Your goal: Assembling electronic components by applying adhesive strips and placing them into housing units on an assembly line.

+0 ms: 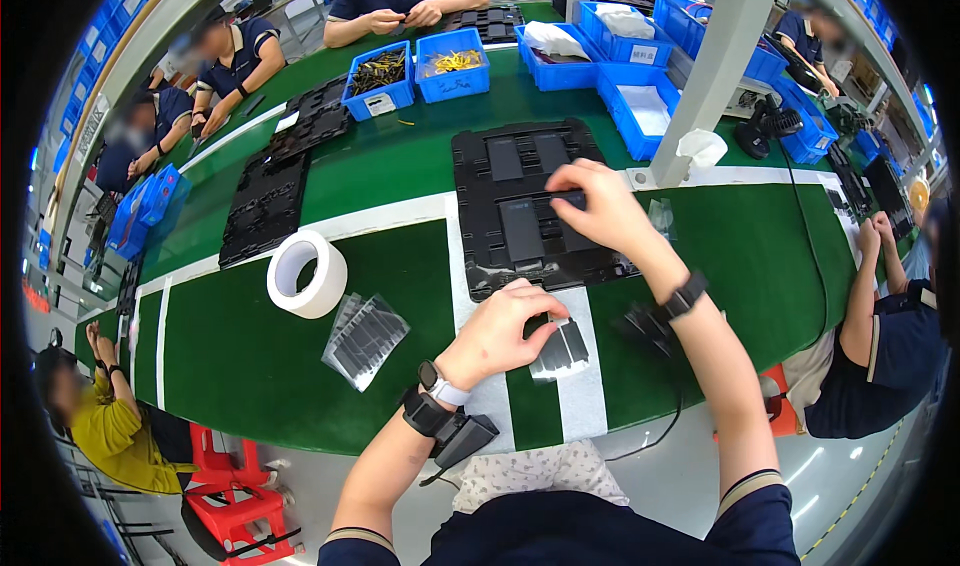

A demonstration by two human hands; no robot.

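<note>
My left hand [505,328] is near the table's front edge, its thumb and forefinger pinched at the top edge of a clear sheet with black strips [562,354]. Ahead of it lies a black moulded tray [478,166] with several flat black rectangular pieces [520,229] in its pockets. Over the tray's right side, my right hand [598,204] is closed with a small dark piece [572,198] between its thumb and fingers. Its exact shape is partly hidden by the fingers.
A white tape roll [307,274] and more clear sheets of black strips [366,341] lie to the left. Blue bins [450,81] of small parts stand behind the tray. A grey post [715,76] rises at right. Other people sit around the green table.
</note>
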